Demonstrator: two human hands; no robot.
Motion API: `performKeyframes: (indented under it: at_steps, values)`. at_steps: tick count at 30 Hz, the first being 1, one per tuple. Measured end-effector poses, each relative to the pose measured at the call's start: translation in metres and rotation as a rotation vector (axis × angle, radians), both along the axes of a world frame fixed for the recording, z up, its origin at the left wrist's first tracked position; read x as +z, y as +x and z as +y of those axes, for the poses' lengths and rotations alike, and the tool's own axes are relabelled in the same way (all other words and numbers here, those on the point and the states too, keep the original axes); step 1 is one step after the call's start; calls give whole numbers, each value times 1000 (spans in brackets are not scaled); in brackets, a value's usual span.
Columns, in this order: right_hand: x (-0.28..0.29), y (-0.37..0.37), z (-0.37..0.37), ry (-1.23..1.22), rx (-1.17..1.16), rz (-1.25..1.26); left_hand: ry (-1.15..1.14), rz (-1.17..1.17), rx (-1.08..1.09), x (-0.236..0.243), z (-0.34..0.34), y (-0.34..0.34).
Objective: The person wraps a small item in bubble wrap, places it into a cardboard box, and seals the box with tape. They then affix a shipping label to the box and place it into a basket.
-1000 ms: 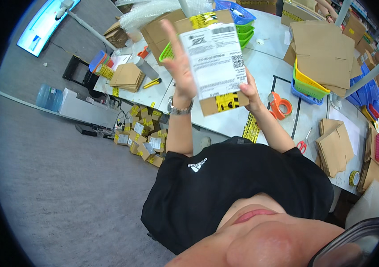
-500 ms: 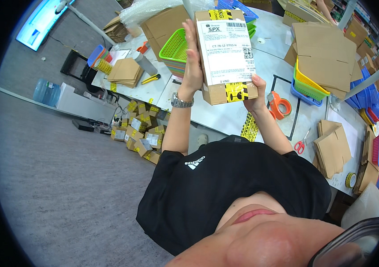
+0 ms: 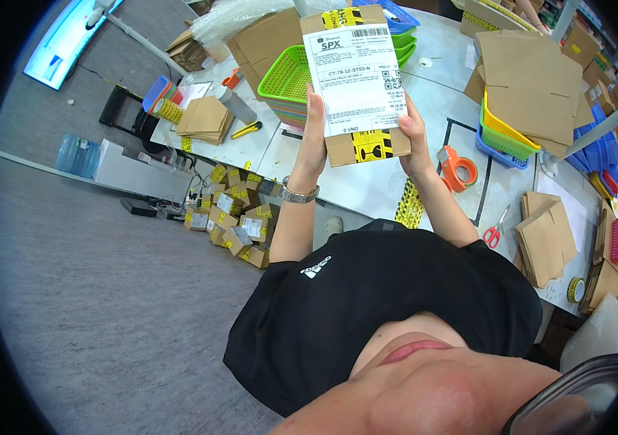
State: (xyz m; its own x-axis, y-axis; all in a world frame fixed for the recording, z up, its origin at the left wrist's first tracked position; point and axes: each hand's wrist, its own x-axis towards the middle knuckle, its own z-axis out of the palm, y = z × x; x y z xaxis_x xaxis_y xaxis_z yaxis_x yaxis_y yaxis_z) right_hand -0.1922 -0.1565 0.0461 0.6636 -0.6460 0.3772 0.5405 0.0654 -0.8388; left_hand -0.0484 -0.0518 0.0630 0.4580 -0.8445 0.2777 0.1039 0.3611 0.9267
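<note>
Between my two hands is a brown cardboard box (image 3: 339,151), raised above the white table. A white shipping label (image 3: 356,80) covers most of its facing side, with yellow-and-black tape at both ends. My left hand (image 3: 312,138) grips the box's left edge, thumb along the side and the other fingers behind it. The right edge is held by my right hand (image 3: 416,141), its thumb near the label's corner. An orange tape dispenser (image 3: 458,170) lies on the table beside my right forearm. Behind the box, to the left, stands a stack of green baskets (image 3: 285,76).
Small taped boxes (image 3: 236,225) are piled on the floor at left. On the table lie red scissors (image 3: 494,233), flat cardboard (image 3: 545,235), a yellow cutter (image 3: 246,130) and a grey bottle (image 3: 235,104). More cardboard (image 3: 530,83) rests on baskets (image 3: 501,141) at right.
The box has shifted slightly left and tilted a little. My left hand has gone from flat, upright fingers to a grip lower on its edge; my right hand sits slightly higher.
</note>
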Motion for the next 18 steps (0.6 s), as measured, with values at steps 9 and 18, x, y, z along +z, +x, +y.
performKeyframes:
  at_steps: [9, 18]
  values:
    - [-1, 4, -5, -8, 10, 26, -36, 37, -9, 2, -5, 1]
    - [-60, 23, 0, -278, 253, 326, 110, 111, 277, -106, 51, 30]
